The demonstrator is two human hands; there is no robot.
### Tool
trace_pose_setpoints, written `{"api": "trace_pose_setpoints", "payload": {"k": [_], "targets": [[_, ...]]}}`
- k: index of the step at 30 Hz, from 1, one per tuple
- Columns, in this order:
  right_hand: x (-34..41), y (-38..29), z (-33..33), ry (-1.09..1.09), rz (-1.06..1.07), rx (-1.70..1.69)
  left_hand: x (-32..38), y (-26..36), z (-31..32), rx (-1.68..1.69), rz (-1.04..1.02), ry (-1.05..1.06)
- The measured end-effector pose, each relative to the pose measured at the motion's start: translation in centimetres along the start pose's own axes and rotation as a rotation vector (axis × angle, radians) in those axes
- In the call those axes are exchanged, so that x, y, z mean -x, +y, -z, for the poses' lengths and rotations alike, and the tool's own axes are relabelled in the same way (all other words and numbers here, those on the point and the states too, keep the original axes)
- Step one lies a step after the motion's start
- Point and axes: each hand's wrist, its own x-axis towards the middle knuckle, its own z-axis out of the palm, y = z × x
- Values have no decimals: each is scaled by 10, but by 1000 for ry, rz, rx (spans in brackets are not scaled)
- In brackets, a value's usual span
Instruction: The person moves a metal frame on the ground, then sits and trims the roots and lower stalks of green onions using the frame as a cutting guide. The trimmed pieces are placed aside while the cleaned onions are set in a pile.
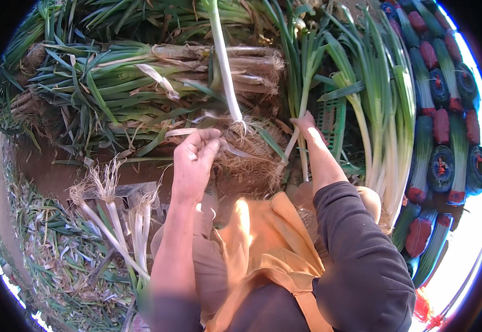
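In front of my lap, my left hand [196, 159] has its thumb and fingertips together on a thin strip of papery skin [247, 154]. My right hand [308, 129] is closed around a long green onion stalk [304, 101], leaves up and roots low. A second pale stalk [304, 162] stands just below that hand. Beyond my left fingers, a clean white onion stalk [225, 68] slants upward, its root end [238, 123] above a mass of tangled roots [245, 164].
Untrimmed onions [141, 79] lie heaped ahead. Right stand a green plastic crate [331, 120], pale-stemmed onions [384, 145] and stacked red-ended bundles [440, 124]. On my left, rooted onions [120, 224] rest by a wooden stool [135, 190] above leaf scraps [58, 257]. An orange apron [265, 232] covers my lap.
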Motion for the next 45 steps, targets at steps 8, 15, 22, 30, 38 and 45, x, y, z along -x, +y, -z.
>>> {"api": "trace_pose_setpoints", "payload": {"k": [8,15,22,30,38,45], "targets": [[-33,51,-44,-7,-50,-19,11,-5,0,-184,94,-33],[1,26,15,198,-33,-231,5,-10,-7,-219,52,-81],[21,-61,84,493,552,221,0,-14,-6,-418,17,-72],[2,0,197,318,82,389,-4,-20,-20,-483,8,-150],[0,35,299,786,565,398,-7,-24,-38,-737,-155,-194],[-58,8,366,522,300,493,0,-28,-39,-856,-19,-265]]}}
